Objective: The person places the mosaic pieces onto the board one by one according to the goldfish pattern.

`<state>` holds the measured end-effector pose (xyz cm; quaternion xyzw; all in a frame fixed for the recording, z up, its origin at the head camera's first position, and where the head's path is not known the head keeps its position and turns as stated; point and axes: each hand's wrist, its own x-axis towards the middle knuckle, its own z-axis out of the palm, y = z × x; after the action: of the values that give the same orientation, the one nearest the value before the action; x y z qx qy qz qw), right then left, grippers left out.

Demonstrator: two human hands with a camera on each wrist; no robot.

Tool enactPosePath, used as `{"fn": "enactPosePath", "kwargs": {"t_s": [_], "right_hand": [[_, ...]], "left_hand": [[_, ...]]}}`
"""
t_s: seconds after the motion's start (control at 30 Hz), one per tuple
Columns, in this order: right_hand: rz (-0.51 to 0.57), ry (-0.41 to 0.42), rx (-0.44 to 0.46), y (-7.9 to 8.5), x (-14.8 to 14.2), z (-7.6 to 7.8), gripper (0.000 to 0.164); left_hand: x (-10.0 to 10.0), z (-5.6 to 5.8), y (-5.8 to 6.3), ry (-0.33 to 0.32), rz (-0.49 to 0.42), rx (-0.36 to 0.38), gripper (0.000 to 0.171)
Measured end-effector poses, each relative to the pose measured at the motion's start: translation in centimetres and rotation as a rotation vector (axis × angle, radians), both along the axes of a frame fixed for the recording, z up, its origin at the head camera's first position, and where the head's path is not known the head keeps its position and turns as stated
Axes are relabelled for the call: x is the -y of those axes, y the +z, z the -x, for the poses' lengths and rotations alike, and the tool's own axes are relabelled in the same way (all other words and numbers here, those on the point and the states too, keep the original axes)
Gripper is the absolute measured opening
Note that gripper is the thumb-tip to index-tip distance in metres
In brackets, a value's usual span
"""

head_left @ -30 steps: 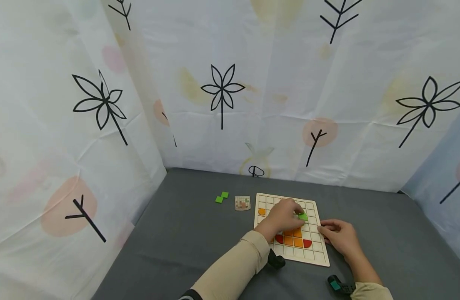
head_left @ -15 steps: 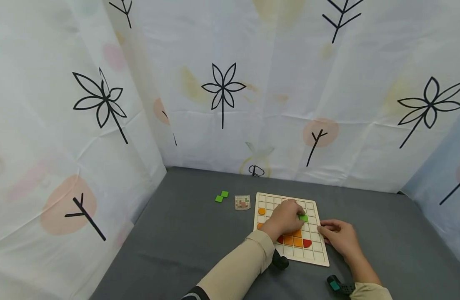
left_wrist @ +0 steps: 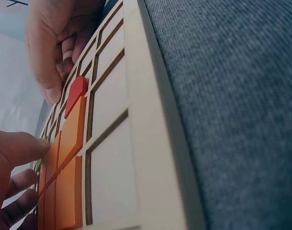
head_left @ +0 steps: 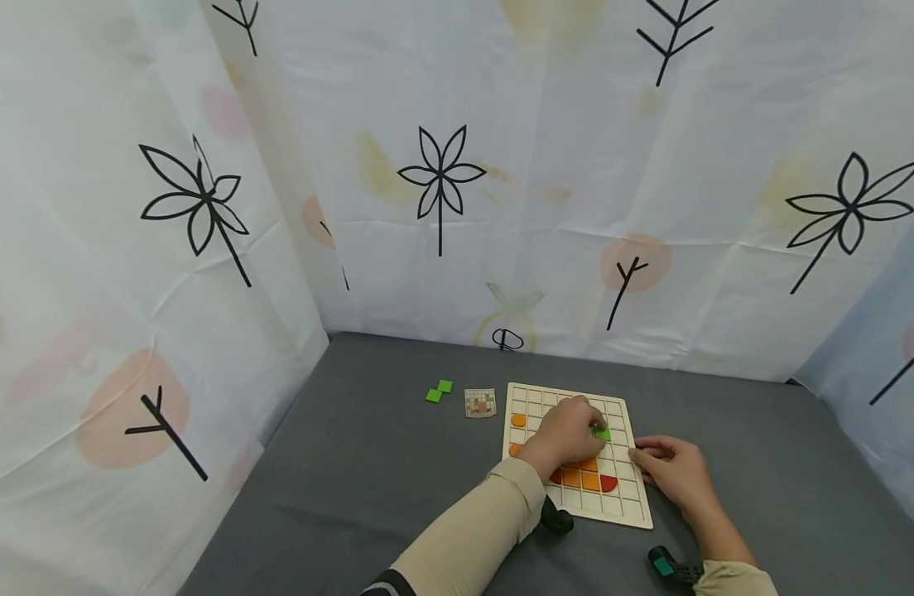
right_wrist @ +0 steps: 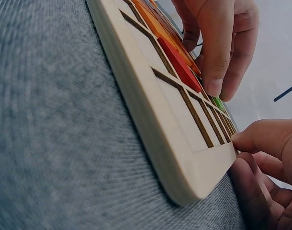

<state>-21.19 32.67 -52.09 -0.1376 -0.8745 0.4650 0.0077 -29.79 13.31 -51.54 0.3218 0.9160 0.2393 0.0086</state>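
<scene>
A pale wooden grid board [head_left: 636,515] lies on the grey cloth, with orange tiles [left_wrist: 69,187] and rounded red pieces [head_left: 608,483] set in its cells. My left hand [head_left: 569,432] reaches over the board, thumb and forefinger bent around a green tile [head_left: 603,433] in the right half of the grid. In the right wrist view that green tile [right_wrist: 219,104] shows as a sliver under the fingertips. My right hand [head_left: 676,473] grips the board's right edge, thumb on top and the other fingers at the side. The left hand and wrist cover part of the pieces.
Two loose green tiles [head_left: 433,396] lie left of the board, beside a small square card with a coloured grid [head_left: 480,403]. An orange round piece [head_left: 518,420] sits in the board's left column. Printed white curtains [head_left: 546,248] stand behind the grey table [head_left: 338,463].
The left hand has shifted slightly right, and the green tile has come down a little toward the grid, lying straighter. The right hand stays on the board's edge.
</scene>
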Motion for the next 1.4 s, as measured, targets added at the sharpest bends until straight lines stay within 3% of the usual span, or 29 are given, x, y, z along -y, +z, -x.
{"fn": "enactPosePath", "kwargs": {"t_s": [0.23, 0.47, 0.9, 1.07, 1.2, 1.4], "right_hand": [[0.013, 0.002, 0.004, 0.1, -0.1, 0.0, 0.044], [-0.008, 0.002, 0.001, -0.1, 0.0, -0.1, 0.043], [0.004, -0.014, 0.018, -0.1, -0.1, 0.3, 0.044], [0.008, -0.006, 0.014, -0.1, -0.1, 0.2, 0.044], [0.008, 0.001, 0.005, -0.2, -0.1, 0.1, 0.043], [0.011, -0.004, -0.002, -0.2, -0.2, 0.2, 0.043]], "left_hand": [[1.2, 0.1, 0.5, -0.041, -0.066, 0.022, 0.024], [5.4, 0.8, 1.4, -0.041, -0.178, 0.095, 0.028], [17.5, 3.3, 2.4, 0.181, -0.283, 0.012, 0.033], [22.0, 3.8, 1.6, 0.330, -0.297, 0.001, 0.049], [24.2, 3.8, 0.8, 0.416, -0.294, 0.020, 0.056], [25.2, 3.2, 0.2, 0.461, -0.250, 0.073, 0.049]]}}
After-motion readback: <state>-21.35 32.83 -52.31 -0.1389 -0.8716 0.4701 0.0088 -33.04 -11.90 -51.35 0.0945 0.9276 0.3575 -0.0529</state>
